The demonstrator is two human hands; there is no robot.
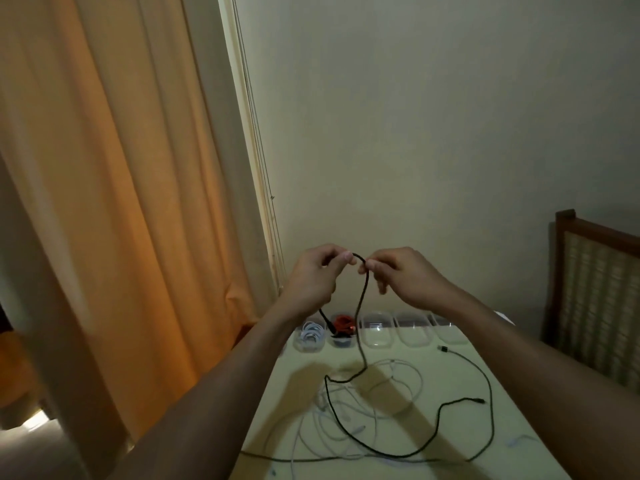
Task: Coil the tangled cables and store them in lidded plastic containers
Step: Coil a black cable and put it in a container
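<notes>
1. A tall orange fabric curtain [104,202] hangs on the left, beside the pale yellow-green table [450,379].
2. A row of clear plastic containers [412,332] lines the table's far edge (the leftmost ones hold coiled cables).
3. A thin black cable [360,306] rises from the table, where tangled white cables [332,420] lie.
4. The left hand [313,275] and right hand [398,275] each pinch its raised bend, fingers curled.

- No text, label, brand, number or sign can be read anywhere.
- The plastic containers [375,332], at 12 o'clock on the table [450,382], are too blurred to show any marking.
- The cable plug [443,348], at 2 o'clock on the table, is too small to tell any sign.
</notes>
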